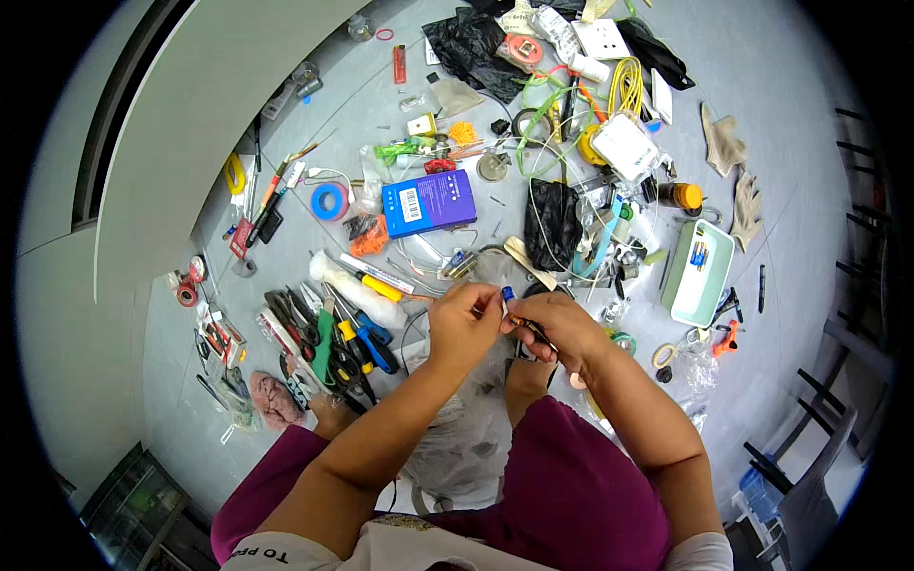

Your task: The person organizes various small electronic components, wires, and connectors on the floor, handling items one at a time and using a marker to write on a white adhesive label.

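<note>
My left hand [465, 325] and my right hand [562, 328] meet above the middle of the floor, both closed with fingertips pinched close together. Between the fingertips shows a small blue-ended piece [507, 294]; its kind is too small to make out. A thin dark tool [536, 332] with a metallic glint lies in the fingers of my right hand, its far end hidden. Below the hands is a crumpled clear plastic bag [462, 433] between my legs. Left of my left hand lie a yellow-handled screwdriver [381, 287] and a pile of pliers and screwdrivers [343, 333].
Beyond the hands lie a blue-purple box [428, 204], a blue tape roll [329, 202] and a black plastic bag [552, 226]. A pale green tray [700, 274] stands at the right, near work gloves [745, 211]. Cables and a white wall socket plate [601, 39] lie farther off. Chairs [821, 466] stand at right.
</note>
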Demonstrator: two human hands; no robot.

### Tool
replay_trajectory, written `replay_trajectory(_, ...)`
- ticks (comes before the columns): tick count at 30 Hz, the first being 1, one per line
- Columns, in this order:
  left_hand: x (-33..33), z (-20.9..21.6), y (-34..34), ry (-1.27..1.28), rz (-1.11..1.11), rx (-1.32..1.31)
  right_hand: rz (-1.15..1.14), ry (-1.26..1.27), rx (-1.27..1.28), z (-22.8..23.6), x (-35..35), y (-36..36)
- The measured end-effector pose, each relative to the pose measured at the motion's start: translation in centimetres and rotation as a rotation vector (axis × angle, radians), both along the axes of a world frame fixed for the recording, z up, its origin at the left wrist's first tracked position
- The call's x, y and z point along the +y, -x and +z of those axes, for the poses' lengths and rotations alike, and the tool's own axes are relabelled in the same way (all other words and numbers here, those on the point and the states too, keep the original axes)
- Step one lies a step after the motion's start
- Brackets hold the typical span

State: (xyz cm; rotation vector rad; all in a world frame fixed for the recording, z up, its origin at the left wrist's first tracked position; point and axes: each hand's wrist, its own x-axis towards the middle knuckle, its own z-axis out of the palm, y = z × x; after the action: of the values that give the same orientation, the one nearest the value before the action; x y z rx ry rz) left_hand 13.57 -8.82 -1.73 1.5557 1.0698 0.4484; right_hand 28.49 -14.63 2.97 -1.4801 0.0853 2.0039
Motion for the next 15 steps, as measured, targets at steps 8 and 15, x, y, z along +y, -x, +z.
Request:
replay_trajectory(8, -0.7, 0.2, 0.7, -0.258, -0.017, -0.041, 0.100, 0.006, -0.074, -4.3, -0.2, 0.0)
replay_trajectory(15, -0.7, 1.0, 0.8, -0.070, 0.110, 0.009, 0.146, -0.146, -0.365, -5.0, 0.1, 3.0)
